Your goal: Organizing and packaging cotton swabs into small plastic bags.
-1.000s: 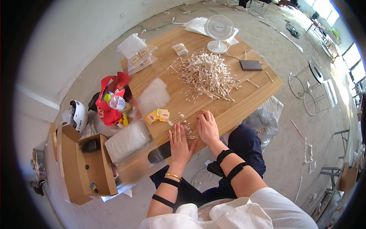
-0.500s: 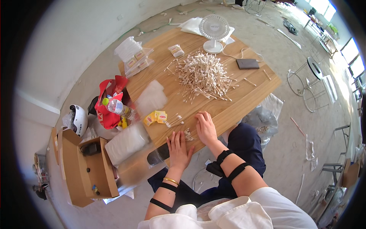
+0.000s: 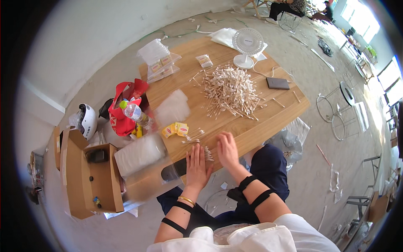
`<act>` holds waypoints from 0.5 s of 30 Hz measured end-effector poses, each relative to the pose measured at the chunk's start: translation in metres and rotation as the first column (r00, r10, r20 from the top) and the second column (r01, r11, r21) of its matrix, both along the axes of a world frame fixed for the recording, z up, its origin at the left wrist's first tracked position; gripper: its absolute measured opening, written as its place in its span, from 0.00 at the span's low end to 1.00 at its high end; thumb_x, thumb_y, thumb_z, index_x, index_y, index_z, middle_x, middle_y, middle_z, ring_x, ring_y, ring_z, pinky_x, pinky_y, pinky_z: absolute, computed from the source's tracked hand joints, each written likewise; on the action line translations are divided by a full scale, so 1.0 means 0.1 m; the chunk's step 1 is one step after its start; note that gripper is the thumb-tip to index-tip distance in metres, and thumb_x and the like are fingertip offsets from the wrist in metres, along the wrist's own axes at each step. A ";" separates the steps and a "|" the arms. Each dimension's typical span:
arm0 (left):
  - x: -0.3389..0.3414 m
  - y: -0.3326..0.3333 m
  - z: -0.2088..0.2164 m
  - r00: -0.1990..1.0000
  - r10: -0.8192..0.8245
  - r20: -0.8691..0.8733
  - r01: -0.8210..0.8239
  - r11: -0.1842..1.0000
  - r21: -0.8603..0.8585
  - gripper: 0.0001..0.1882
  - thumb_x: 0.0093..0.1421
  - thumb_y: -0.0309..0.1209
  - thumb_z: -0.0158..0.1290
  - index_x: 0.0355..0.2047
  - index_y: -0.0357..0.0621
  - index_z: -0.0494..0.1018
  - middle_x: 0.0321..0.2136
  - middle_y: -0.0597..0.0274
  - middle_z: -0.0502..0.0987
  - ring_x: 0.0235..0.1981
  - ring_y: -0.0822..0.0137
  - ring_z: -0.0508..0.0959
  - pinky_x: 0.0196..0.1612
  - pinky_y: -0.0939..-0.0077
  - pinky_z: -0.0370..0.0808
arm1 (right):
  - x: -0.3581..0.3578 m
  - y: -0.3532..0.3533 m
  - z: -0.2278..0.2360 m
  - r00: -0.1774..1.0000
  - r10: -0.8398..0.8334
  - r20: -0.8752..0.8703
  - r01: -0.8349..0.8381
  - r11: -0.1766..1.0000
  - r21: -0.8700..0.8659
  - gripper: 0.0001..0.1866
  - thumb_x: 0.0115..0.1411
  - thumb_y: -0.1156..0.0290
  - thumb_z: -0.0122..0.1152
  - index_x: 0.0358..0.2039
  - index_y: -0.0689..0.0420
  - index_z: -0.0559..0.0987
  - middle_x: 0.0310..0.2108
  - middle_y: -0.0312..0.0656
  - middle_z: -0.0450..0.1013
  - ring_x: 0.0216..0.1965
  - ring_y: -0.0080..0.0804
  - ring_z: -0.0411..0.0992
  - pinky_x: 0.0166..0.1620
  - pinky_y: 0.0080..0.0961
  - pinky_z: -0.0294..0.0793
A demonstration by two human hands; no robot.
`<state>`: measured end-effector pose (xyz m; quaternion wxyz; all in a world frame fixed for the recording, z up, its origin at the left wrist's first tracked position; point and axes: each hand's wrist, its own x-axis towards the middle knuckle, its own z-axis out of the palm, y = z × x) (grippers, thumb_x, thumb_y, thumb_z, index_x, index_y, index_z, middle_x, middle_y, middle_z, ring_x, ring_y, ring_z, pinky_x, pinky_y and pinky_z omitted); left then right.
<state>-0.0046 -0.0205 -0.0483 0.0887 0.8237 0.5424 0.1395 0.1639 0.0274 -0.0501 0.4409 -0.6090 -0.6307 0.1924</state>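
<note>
A small bundle of slim, white-tipped cotton swabs (image 3: 208,154) lies near the front edge of the brown wooden table (image 3: 257,127), against the left hand (image 3: 195,166), fingers straight and together, thumb apart. The right hand (image 3: 228,152) curls nearby, contents unclear. Yellow-and-white square packets (image 3: 176,129) lie beyond.

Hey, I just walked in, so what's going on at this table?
Someone is at a wooden table, working with cotton swabs. The left hand is flat at the near edge, a small bunch of swabs beside its fingers. The right hand is apart from that bunch; whether it holds anything is hidden. Further back lies a big pile of swabs, a white fan behind it.
</note>
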 end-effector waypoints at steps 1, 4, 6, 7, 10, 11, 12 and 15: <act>0.02 0.00 0.00 1.000 -0.004 0.004 0.004 0.999 0.054 0.46 0.65 0.49 0.51 0.72 0.32 0.46 0.73 0.40 0.48 0.75 0.45 0.46 0.74 0.43 0.41 | 0.10 0.00 0.00 0.996 -0.008 0.088 0.006 1.000 0.021 0.14 0.61 0.76 0.56 0.48 0.60 0.75 0.51 0.52 0.69 0.58 0.54 0.67 0.63 0.43 0.67; 0.08 0.00 0.03 0.994 0.059 -0.089 -0.057 0.998 0.024 0.48 0.66 0.54 0.49 0.72 0.32 0.46 0.74 0.45 0.47 0.75 0.50 0.45 0.74 0.45 0.41 | 0.12 -0.01 0.01 0.978 0.011 0.208 -0.020 0.999 0.041 0.14 0.61 0.76 0.56 0.49 0.60 0.74 0.51 0.51 0.68 0.60 0.53 0.65 0.66 0.45 0.63; 0.13 0.14 0.04 0.988 0.104 -0.117 -0.101 0.994 0.032 0.48 0.65 0.55 0.48 0.72 0.32 0.46 0.74 0.46 0.48 0.75 0.51 0.45 0.74 0.44 0.41 | 0.10 -0.03 0.02 0.970 0.038 0.241 -0.049 0.998 0.037 0.15 0.61 0.76 0.56 0.49 0.60 0.73 0.51 0.51 0.67 0.61 0.53 0.64 0.68 0.46 0.61; 0.14 0.19 0.02 0.979 0.143 -0.146 -0.138 0.989 0.045 0.49 0.65 0.57 0.48 0.72 0.32 0.46 0.74 0.47 0.48 0.76 0.52 0.45 0.74 0.44 0.41 | 0.11 -0.01 0.01 0.965 0.035 0.260 -0.045 0.998 0.032 0.15 0.60 0.76 0.56 0.49 0.60 0.73 0.50 0.51 0.67 0.61 0.52 0.64 0.68 0.46 0.61; 0.13 0.22 -0.01 0.981 0.152 -0.123 -0.146 0.988 0.053 0.48 0.66 0.56 0.46 0.72 0.31 0.45 0.74 0.44 0.47 0.75 0.47 0.46 0.74 0.42 0.40 | 0.12 0.01 -0.01 0.957 0.042 0.289 -0.053 0.998 0.029 0.16 0.60 0.76 0.56 0.49 0.61 0.73 0.50 0.51 0.67 0.62 0.52 0.63 0.69 0.46 0.60; 0.15 0.20 -0.02 0.981 0.151 -0.120 -0.146 0.988 0.051 0.48 0.66 0.56 0.46 0.72 0.31 0.45 0.74 0.44 0.47 0.75 0.47 0.46 0.74 0.42 0.40 | 0.13 0.01 -0.03 0.954 0.048 0.297 -0.060 0.998 0.031 0.16 0.59 0.76 0.56 0.49 0.61 0.73 0.50 0.51 0.67 0.62 0.52 0.63 0.69 0.46 0.60; 0.16 0.16 -0.02 0.987 0.131 -0.096 -0.129 0.991 0.025 0.48 0.67 0.57 0.46 0.72 0.31 0.45 0.74 0.44 0.47 0.75 0.47 0.46 0.74 0.42 0.40 | 0.15 0.01 -0.04 0.953 0.049 0.299 -0.060 0.998 0.029 0.16 0.59 0.76 0.56 0.49 0.61 0.73 0.50 0.51 0.67 0.62 0.52 0.63 0.69 0.46 0.60; 0.09 0.03 -0.05 0.993 0.093 -0.070 -0.095 0.995 -0.017 0.49 0.67 0.57 0.45 0.72 0.31 0.44 0.74 0.44 0.47 0.75 0.47 0.45 0.74 0.43 0.38 | 0.11 -0.01 -0.01 0.950 0.050 0.307 -0.059 0.998 0.020 0.17 0.59 0.76 0.57 0.49 0.61 0.73 0.51 0.51 0.66 0.62 0.51 0.62 0.69 0.46 0.60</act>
